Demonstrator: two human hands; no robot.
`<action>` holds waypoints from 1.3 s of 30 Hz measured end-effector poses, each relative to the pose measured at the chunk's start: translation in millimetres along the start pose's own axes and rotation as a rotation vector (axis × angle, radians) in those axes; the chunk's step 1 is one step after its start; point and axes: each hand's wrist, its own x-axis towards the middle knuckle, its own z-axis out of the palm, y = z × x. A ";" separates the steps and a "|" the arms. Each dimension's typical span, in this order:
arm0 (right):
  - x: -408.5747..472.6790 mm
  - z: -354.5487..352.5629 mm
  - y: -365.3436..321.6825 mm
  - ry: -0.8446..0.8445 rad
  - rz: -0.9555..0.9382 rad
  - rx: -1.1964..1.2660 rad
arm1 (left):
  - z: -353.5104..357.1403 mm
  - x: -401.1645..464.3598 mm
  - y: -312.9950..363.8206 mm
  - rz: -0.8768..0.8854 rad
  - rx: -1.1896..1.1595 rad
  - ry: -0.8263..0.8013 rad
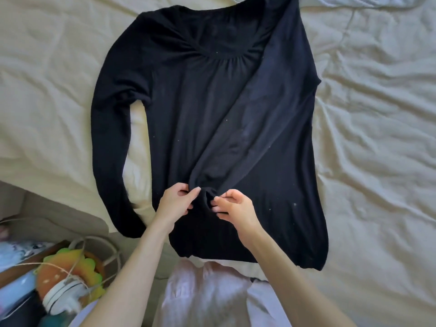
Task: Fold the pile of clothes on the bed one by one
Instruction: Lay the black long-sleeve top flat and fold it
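Top: black long-sleeved top (188, 119) lies spread face up on the bed (377, 114), neckline away from the person, hem toward them at the near edge of the mattress.
Right sleeve of top: folded across the body on a slant, running from the far right shoulder down to the middle of the lower front; its cuff end is bunched between the two hands.
Left sleeve of top: lies straight alongside the body on the left, a strip of sheet showing between the two.
Left hand (175, 201): thumb and forefinger pinched together on the bunched cuff fabric; other fingers curled beneath.
Right hand (233, 205): fingertips closed on the same bunch from the other side, thumb on top, fingers curled in.
Hand spacing: just beside each other, a small fold of fabric between them.
Bed: cream sheet, creased throughout, most heavily on the right.
Pale garment (212, 296): pinkish-white cloth at the near edge, directly below the hem of the top, between the forearms.
Floor side, lower left: a colourful orange, yellow and green item (70, 267) with string (59, 270) crossing it, beside a white round object (63, 293); what they are, cannot tell.
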 end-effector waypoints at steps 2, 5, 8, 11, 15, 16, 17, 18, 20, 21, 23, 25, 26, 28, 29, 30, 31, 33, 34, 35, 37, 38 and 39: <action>-2.5 3.0 4.4 -0.002 -0.011 -0.004 | 1.9 -0.6 -5.5 -0.007 -0.071 0.024; -3.4 7.5 8.7 0.059 0.003 0.044 | -3.7 -0.9 -8.8 -0.070 -0.296 -0.011; -1.0 14.0 12.8 0.125 0.046 0.006 | -12.2 -0.5 -15.1 -0.032 -0.359 -0.031; -4.2 20.3 15.8 0.119 0.093 -0.051 | -19.6 -3.8 -24.6 0.073 -0.216 -0.061; -15.1 30.7 29.1 0.036 0.104 -0.030 | -29.5 -11.6 -44.0 0.141 -0.014 -0.158; -18.2 32.2 35.2 0.025 0.109 -0.010 | -31.3 -12.5 -49.9 0.134 0.004 -0.171; -20.7 33.1 41.0 0.025 0.117 0.001 | -32.9 -13.8 -55.3 0.138 0.002 -0.180; -23.0 33.4 46.8 0.036 0.121 0.004 | -34.0 -16.4 -60.4 0.150 -0.013 -0.172; -26.9 32.4 55.0 0.058 0.103 0.019 | -34.8 -20.7 -70.1 0.169 -0.107 -0.116; -28.8 31.6 57.7 0.059 0.091 0.034 | -34.3 -23.2 -74.4 0.169 -0.169 -0.094; -30.7 29.4 61.2 0.051 0.072 0.031 | -31.2 -28.9 -82.6 0.164 -0.244 -0.057; -30.3 27.4 64.5 0.070 0.075 -0.090 | -27.0 -32.9 -90.7 0.125 -0.263 0.021; -29.5 25.2 66.0 0.105 0.067 -0.220 | -25.0 -34.0 -95.7 0.095 -0.248 0.063; -27.3 17.5 67.6 0.199 0.004 -0.514 | -22.4 -36.5 -104.5 0.060 -0.203 0.119; -27.0 12.7 66.5 0.256 -0.057 -0.625 | -22.5 -37.4 -107.6 0.058 -0.177 0.140; -27.7 8.9 63.8 0.304 -0.138 -0.703 | -23.4 -38.2 -109.5 0.067 -0.152 0.170; -28.6 6.0 60.7 0.336 -0.230 -0.773 | -25.4 -39.5 -110.1 0.080 -0.134 0.206; -28.7 4.4 53.6 0.360 -0.431 -0.970 | -32.0 -40.8 -110.0 0.107 -0.129 0.280; -27.5 5.7 50.5 0.355 -0.526 -1.086 | -37.3 -41.3 -110.1 0.123 -0.136 0.310; -25.8 8.5 46.9 0.340 -0.606 -1.188 | -43.9 -41.1 -110.2 0.142 -0.139 0.333; -21.4 19.9 36.0 0.289 -0.694 -1.365 | -62.0 -36.8 -109.7 0.182 -0.113 0.372; -17.9 26.6 30.1 0.266 -0.716 -1.449 | -72.3 -32.6 -109.0 0.195 -0.085 0.386; -12.5 34.3 24.2 0.250 -0.732 -1.526 | -83.6 -26.8 -107.2 0.203 -0.058 0.395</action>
